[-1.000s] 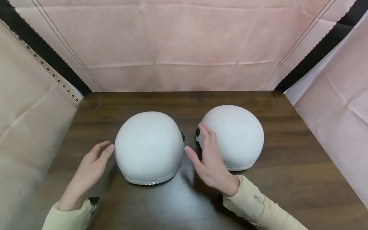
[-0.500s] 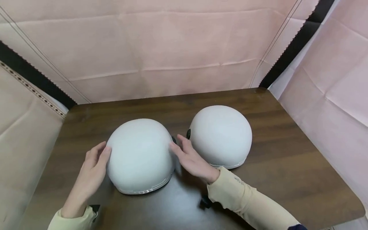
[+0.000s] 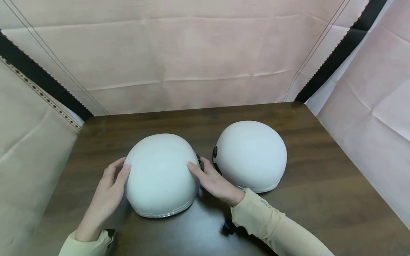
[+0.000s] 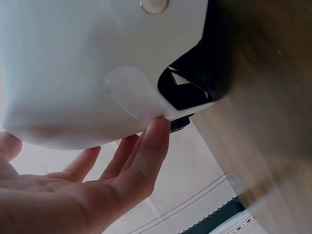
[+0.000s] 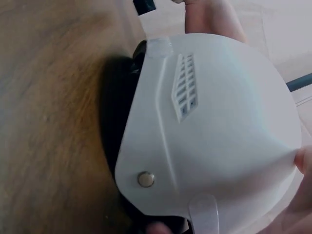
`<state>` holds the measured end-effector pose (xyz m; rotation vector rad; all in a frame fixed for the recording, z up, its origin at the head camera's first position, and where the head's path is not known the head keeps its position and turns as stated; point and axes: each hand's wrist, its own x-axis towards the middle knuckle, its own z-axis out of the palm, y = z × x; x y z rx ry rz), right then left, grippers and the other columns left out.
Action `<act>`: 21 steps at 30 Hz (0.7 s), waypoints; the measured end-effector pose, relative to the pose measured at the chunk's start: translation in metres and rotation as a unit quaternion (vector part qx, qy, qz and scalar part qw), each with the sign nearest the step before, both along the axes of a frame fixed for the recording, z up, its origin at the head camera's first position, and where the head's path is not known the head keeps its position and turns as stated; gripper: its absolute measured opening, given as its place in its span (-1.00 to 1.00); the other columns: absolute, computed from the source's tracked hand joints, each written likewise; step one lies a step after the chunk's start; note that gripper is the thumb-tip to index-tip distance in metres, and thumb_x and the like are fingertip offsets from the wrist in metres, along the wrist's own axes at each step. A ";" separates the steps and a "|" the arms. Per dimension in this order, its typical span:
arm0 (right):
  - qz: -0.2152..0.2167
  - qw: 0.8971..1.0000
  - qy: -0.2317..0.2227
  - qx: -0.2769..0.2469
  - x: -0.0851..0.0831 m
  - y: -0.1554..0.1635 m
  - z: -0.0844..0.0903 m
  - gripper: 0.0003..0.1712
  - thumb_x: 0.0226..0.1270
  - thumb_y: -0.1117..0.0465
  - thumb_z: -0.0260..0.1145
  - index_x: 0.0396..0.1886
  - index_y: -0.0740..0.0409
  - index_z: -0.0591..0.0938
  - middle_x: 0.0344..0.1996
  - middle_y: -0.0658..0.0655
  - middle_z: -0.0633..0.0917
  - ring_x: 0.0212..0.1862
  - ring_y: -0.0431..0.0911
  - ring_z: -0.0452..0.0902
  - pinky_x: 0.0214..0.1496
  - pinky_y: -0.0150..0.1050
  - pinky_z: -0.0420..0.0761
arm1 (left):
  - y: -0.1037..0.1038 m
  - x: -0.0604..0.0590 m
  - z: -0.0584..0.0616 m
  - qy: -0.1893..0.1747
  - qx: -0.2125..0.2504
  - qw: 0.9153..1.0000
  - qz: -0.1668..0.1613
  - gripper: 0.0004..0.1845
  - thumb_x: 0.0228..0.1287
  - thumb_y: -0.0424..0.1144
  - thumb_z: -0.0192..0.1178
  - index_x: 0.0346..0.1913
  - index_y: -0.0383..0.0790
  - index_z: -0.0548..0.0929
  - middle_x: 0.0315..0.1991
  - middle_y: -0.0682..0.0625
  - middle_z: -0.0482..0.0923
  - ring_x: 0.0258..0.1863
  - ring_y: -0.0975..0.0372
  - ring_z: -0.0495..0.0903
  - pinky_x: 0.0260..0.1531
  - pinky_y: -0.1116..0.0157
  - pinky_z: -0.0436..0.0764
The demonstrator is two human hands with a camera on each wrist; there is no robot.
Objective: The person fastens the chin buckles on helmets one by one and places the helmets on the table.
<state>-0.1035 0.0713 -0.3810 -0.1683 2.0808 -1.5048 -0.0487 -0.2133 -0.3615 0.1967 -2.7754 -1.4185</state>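
Observation:
Two white helmets rest dome up on the table. At the left helmet's point(image 3: 161, 174) left side is my left hand point(image 3: 107, 195), its fingertips and thumb touching the shell. In the left wrist view several fingers lie extended against the helmet's side point(image 4: 83, 73), near its lower rim. My right hand point(image 3: 217, 183) is at the opposite side, thumb on the shell and fingers beside the black round part. The right wrist view shows this helmet's point(image 5: 229, 112) vent grille and round stud, with a fingertip near the rim. Its inside is mostly hidden.
The second white helmet point(image 3: 251, 156) stands just right of my right hand, a narrow gap away. Both stand on a dark brown wooden table point(image 3: 323, 185). Pale fabric walls point(image 3: 198, 53) with black trim rise behind and at both sides.
My left hand has moved in to touch the left helmet. My right hand has moved left, from in front of the right helmet to the left helmet's right side. The head view has shifted.

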 end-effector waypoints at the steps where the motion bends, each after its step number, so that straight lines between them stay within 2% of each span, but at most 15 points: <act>1: 0.001 1.000 -0.003 -0.008 0.000 0.001 0.000 0.16 0.14 -0.52 -0.01 0.50 0.04 -0.17 0.45 0.05 -0.06 0.38 -0.07 0.05 0.30 0.04 0.19 | 0.001 0.000 0.001 0.001 -0.001 1.000 0.002 -0.31 0.45 0.13 -0.22 0.42 -0.30 0.09 0.26 -0.33 0.15 0.20 -0.14 0.21 0.05 -0.18 0.27; 5: 0.012 0.999 -0.007 -0.032 -0.002 0.002 0.001 0.09 0.18 -0.47 0.02 0.49 0.00 -0.12 0.42 0.05 0.00 0.22 -0.04 0.30 0.16 0.01 0.38 | 0.003 -0.001 0.002 0.002 -0.003 1.000 0.016 -0.30 0.44 0.16 -0.22 0.40 -0.31 0.13 0.25 -0.32 0.17 0.20 -0.14 0.22 0.06 -0.18 0.27; 10: 0.027 0.999 -0.002 -0.028 -0.003 0.004 0.003 -0.01 0.20 -0.45 0.03 0.47 -0.06 0.00 0.35 0.07 0.08 0.00 -0.02 0.50 0.15 0.01 0.39 | 0.005 -0.001 0.005 0.004 -0.007 0.999 0.034 -0.30 0.43 0.17 -0.21 0.38 -0.32 0.19 0.26 -0.30 0.18 0.21 -0.12 0.23 0.06 -0.16 0.29; 17: 0.027 0.999 0.001 -0.018 -0.005 0.008 0.007 -0.05 0.21 -0.42 0.06 0.45 -0.06 0.05 0.36 0.12 0.03 -0.10 0.00 0.57 0.19 0.05 0.34 | 0.010 -0.003 0.011 0.012 0.000 0.999 0.031 -0.28 0.40 0.17 -0.14 0.40 -0.28 0.17 0.24 -0.24 0.16 0.20 -0.10 0.28 0.03 -0.14 0.37; 21: 0.026 0.999 -0.002 -0.021 -0.004 0.010 0.010 -0.06 0.19 -0.42 0.09 0.43 -0.09 0.07 0.36 0.12 -0.01 -0.13 0.00 0.59 0.21 0.09 0.29 | 0.013 -0.002 0.015 0.034 0.001 0.999 0.022 -0.32 0.37 0.12 -0.02 0.41 -0.19 0.20 0.24 -0.23 0.14 0.18 -0.11 0.30 0.02 -0.16 0.37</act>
